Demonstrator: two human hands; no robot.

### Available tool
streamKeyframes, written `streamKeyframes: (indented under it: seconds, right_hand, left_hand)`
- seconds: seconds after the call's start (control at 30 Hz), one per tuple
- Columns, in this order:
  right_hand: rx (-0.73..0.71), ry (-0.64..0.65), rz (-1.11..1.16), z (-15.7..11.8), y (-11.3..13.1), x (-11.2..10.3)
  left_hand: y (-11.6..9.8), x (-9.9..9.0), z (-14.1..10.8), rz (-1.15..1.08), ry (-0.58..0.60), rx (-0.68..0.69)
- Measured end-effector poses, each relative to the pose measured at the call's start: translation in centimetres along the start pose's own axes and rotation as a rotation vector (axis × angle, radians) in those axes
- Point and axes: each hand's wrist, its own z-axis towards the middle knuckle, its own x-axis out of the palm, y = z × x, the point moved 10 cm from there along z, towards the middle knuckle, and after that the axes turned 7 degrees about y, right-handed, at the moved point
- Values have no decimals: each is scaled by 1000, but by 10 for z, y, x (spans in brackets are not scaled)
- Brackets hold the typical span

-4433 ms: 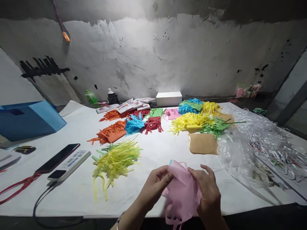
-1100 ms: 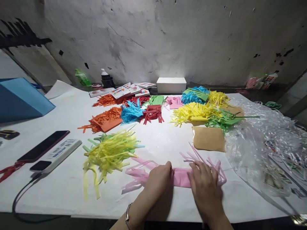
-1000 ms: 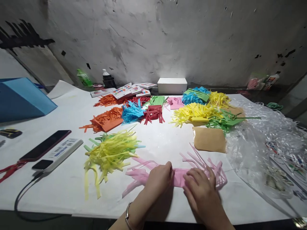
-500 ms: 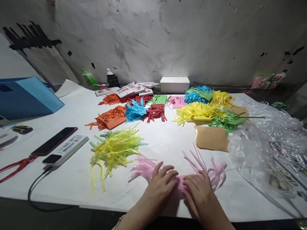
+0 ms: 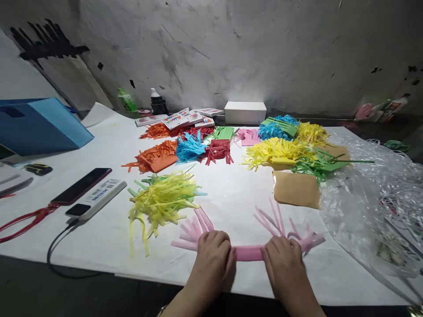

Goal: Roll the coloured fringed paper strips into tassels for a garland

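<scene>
A pink tissue paper tassel (image 5: 248, 253), rolled along its middle and with loose fringe strips at both ends, lies across the near part of the table. My left hand (image 5: 216, 255) is closed round the left part of the roll, fingers curled over it. On the right part, my right hand (image 5: 283, 259) grips the roll in the same way. Between the hands a smooth pink stretch shows. The thumbs are mostly hidden. Just left of my left hand lies a pile of pale yellow and green fringed tissue tassels (image 5: 165, 198).
Orange (image 5: 161, 160), blue (image 5: 190, 147), dark red (image 5: 220, 150) and yellow fringed paper (image 5: 277, 152) lies farther back. A brown paper packet (image 5: 296, 189) sits near clear plastic bags (image 5: 357, 220) at right. At left are a phone (image 5: 82, 186), a white cabled device (image 5: 97, 198) and a blue box (image 5: 42, 127).
My hands have moved apart along the pink tassel, and the fingers have curled round it. More of the rolled middle shows between them. The camera view has shifted slightly.
</scene>
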Motion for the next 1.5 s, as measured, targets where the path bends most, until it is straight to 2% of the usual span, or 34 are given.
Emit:
streamKeyframes:
  seconds: [0.07, 0.1, 0.13, 0.2, 0.27, 0.37, 0.5, 0.6, 0.7, 0.77, 0.97, 1.03, 1.13, 1.2, 1.33, 1.5]
  right_hand:
    - [42, 5, -34, 7, -2, 2]
    - [35, -10, -16, 9, -2, 0]
    - [-2, -25, 24, 10, 1, -3]
    - [-137, -16, 141, 7, 12, -8]
    - [-254, 61, 235, -1, 21, -10]
    - [-287, 130, 259, -16, 25, -13]
    - [-349, 54, 217, -34, 32, -20]
    - [-384, 6, 266, -40, 35, -25]
    - [-342, 27, 369, -38, 31, -28]
    - [-279, 31, 392, -37, 27, -31]
    - [-1, -87, 269, -43, 16, -29]
    - [-29, -94, 279, -44, 19, -27]
    - [-214, -63, 287, -46, 34, -26]
    - [-284, -69, 264, -48, 39, -29]
    - [-311, -109, 261, -50, 40, -33]
    - [-255, -69, 358, -48, 35, -33]
  left_hand:
    - [6, 2, 7, 63, -3, -88]
    - [5, 2, 9, 71, -20, -81]
    - [2, 2, 10, 63, -32, -30]
    - [-13, 5, 7, 17, -9, 160]
    - [-26, 11, -3, -34, 65, 313]
    - [-33, 14, -17, -89, 137, 359]
    - [-45, 9, -32, -135, 111, 423]
    - [-49, 4, -37, -199, 63, 468]
    - [-47, -2, -37, -254, 17, 444]
    - [-43, -3, -35, -243, 17, 365]
    - [-35, 6, -25, -108, 71, 153]
    - [-37, 8, -24, -118, 71, 188]
    - [-49, 9, -30, -161, 90, 366]
    - [-53, 9, -35, -166, 101, 442]
    - [-52, 3, -42, -170, 45, 477]
    - [-48, 6, -41, -144, 24, 426]
